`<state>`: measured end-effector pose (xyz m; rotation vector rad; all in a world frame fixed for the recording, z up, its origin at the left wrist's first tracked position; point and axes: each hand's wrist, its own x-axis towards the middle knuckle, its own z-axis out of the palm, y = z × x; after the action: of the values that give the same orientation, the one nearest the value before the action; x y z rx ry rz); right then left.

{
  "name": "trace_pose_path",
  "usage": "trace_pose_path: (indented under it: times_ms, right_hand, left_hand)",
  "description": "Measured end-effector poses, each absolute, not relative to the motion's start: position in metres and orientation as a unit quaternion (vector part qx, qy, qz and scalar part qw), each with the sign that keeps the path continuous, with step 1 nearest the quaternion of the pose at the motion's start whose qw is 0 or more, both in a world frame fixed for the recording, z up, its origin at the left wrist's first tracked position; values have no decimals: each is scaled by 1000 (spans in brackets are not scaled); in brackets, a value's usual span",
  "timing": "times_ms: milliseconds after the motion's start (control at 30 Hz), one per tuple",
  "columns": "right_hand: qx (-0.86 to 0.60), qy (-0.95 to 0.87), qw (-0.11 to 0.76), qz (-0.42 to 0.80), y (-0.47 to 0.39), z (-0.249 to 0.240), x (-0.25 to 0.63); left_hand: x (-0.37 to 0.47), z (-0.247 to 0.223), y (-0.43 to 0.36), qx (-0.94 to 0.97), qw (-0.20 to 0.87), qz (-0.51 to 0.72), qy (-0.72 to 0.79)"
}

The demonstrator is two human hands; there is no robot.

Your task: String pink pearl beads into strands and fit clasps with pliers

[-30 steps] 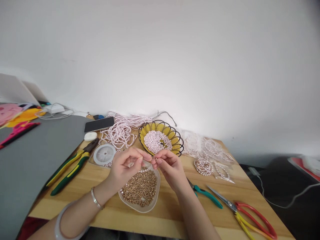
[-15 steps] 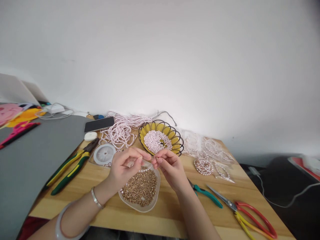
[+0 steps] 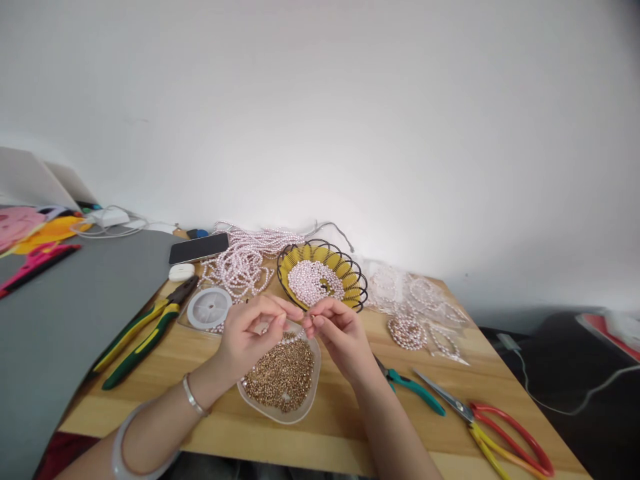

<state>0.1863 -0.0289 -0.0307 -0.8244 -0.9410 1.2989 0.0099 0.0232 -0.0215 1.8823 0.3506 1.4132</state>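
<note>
My left hand (image 3: 254, 327) and my right hand (image 3: 337, 333) meet fingertip to fingertip above a white tray (image 3: 293, 419) of small gold beads (image 3: 280, 373). The right thumb and fingers pinch a tiny item too small to name. The left thumb and fingers are pressed together too; what they grip is hidden or too small to make out. A short row of pale beads (image 3: 290, 339) hangs just under the fingers, over the gold ones. Behind the hands stands a yellow and black basket (image 3: 350, 273) with pink beads (image 3: 313, 281).
Green-yellow pliers (image 3: 155, 327), a spool (image 3: 209, 308), a phone (image 3: 199, 249) and pink bead strands (image 3: 240, 267) lie left. Bagged beads (image 3: 425, 300), teal pliers (image 3: 417, 390) and red-yellow scissors (image 3: 470, 415) lie right. A wall (image 3: 320, 120) rises behind the wooden table (image 3: 340, 420).
</note>
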Motion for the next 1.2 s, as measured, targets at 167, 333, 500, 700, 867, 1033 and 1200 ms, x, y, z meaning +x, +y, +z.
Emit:
trace_pose_path:
  times_ms: [167, 333, 500, 700, 867, 1033, 1200]
  right_hand:
    - [-358, -407, 621, 566, -29, -31, 186]
    - [-349, -410, 621, 569, -28, -32, 186]
    - [-342, -417, 619, 570, -28, -34, 186]
    - [-342, -413, 626, 567, -30, -34, 186]
    - [-339, -410, 631, 564, -29, -34, 185]
    - [-339, -408, 641, 555, -28, -34, 185]
    - [-337, -408, 650, 546, -28, -34, 186]
  left_hand:
    - [10, -22, 24, 764, 311, 550, 131]
    - [11, -23, 26, 787, 264, 542, 128]
    - [12, -26, 27, 797, 265, 524, 140]
    - [14, -28, 29, 796, 275, 517, 158]
    - [14, -30, 27, 796, 274, 507, 183]
    - [13, -34, 26, 789, 258, 514, 214]
    - [14, -33, 27, 803, 222, 517, 198]
